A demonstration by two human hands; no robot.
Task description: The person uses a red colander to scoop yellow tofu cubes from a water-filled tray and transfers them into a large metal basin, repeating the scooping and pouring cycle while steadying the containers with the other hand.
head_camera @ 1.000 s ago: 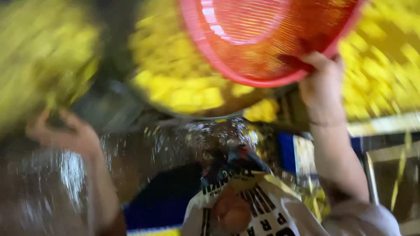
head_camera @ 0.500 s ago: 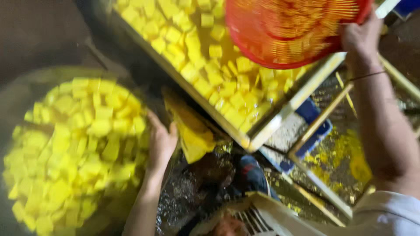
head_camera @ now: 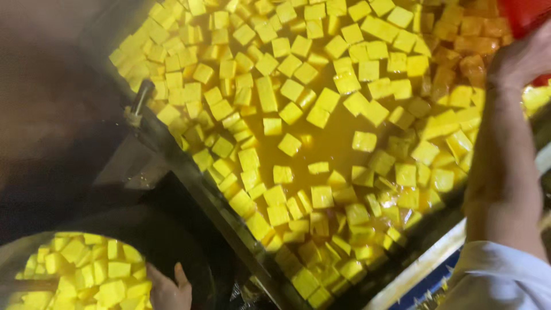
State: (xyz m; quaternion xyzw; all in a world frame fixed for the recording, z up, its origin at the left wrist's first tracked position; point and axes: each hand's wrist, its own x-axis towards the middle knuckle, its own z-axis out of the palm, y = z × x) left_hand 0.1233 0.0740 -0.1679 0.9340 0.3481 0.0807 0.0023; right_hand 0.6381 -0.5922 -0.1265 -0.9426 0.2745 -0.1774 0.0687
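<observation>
Right hand [head_camera: 525,57] grips the rim of a red plastic basket [head_camera: 525,14] at top right, above a metal tray [head_camera: 172,155] of yellow cubes [head_camera: 321,115] in orange liquid. Left hand [head_camera: 169,290] rests on the edge of a round metal bowl [head_camera: 11,252] of yellow cubes at bottom left; can't tell whether its fingers are closed.

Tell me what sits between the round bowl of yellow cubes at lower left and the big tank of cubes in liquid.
In the head view, the tank's dark metal rim and sloping outer wall separate it from the bowl; the left hand rests there by the bowl.

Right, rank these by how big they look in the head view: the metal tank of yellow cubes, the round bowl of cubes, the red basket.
1. Metal tank, filling most of the frame.
2. Round bowl, cut off at the lower left corner.
3. Red basket, only a corner showing above the right hand.
The bowl and the basket are both cropped, so their real sizes are unsure.
</observation>
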